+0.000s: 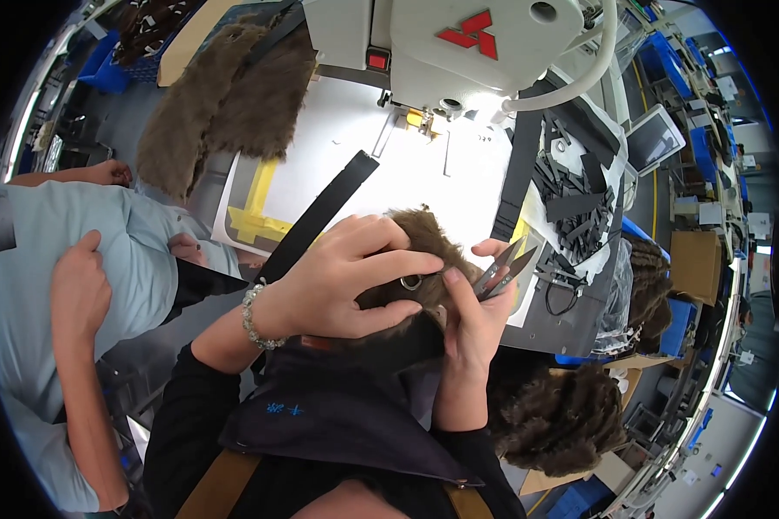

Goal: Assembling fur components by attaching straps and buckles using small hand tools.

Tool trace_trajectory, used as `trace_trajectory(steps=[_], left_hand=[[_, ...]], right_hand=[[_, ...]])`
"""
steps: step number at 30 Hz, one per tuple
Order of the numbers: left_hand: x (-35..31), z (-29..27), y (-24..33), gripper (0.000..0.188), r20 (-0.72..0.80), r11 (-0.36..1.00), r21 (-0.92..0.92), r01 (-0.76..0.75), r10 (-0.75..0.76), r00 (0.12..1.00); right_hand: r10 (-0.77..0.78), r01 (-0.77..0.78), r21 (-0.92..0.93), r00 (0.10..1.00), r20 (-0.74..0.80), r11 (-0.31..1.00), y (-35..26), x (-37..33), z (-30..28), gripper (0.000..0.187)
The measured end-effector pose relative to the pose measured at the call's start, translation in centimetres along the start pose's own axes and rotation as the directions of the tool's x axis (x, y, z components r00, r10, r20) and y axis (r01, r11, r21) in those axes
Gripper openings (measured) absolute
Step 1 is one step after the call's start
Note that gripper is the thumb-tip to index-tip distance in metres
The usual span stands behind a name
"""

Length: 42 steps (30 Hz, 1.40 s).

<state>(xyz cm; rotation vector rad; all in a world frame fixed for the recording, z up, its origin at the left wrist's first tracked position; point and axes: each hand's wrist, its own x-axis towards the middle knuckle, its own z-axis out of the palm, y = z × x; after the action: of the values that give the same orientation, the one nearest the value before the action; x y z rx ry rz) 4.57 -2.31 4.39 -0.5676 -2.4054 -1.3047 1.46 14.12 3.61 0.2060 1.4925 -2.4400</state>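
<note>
Just in front of my body, both hands hold a small brown fur piece with a metal ring on it. My left hand, with a beaded bracelet at the wrist, pinches its left side, thumb below and fingers above. On the other side, the thumb of my right hand presses the fur's edge. Tucked in that same hand are metal thread snips, blades pointing up and right. Part of the fur lies hidden behind my fingers. A black strap runs diagonally beside my left hand.
A white sewing machine stands over the white work surface. Larger brown fur pieces lie at the far left. Many black strap scraps are heaped at right, above more fur. A person in a light shirt is close at left.
</note>
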Motion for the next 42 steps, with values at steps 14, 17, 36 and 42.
trace_trajectory(steps=[14,17,36,42], left_hand=[[0.8,-0.2,-0.3,0.034,0.053,0.997,0.045,0.060,-0.063,0.997],[0.8,-0.3,-0.3,0.032,0.089,0.994,0.032,0.101,-0.103,0.991],[-0.2,1.8,-1.1,0.024,-0.074,0.975,0.203,0.095,-0.081,0.994],[-0.2,2.3,-1.3,0.021,-0.069,0.980,0.155,0.124,-0.114,0.991]], right_hand=[[0.018,-0.010,-0.073,0.993,0.118,0.997,0.5,0.2,-1.1,0.035],[0.071,-0.066,-0.034,0.986,0.153,0.997,0.4,0.5,-1.2,0.034],[-0.167,0.172,-0.385,0.985,0.048,0.906,1.6,0.4,0.1,0.042],[-0.127,0.142,-0.368,0.990,0.065,0.919,2.2,0.4,-0.7,0.046]])
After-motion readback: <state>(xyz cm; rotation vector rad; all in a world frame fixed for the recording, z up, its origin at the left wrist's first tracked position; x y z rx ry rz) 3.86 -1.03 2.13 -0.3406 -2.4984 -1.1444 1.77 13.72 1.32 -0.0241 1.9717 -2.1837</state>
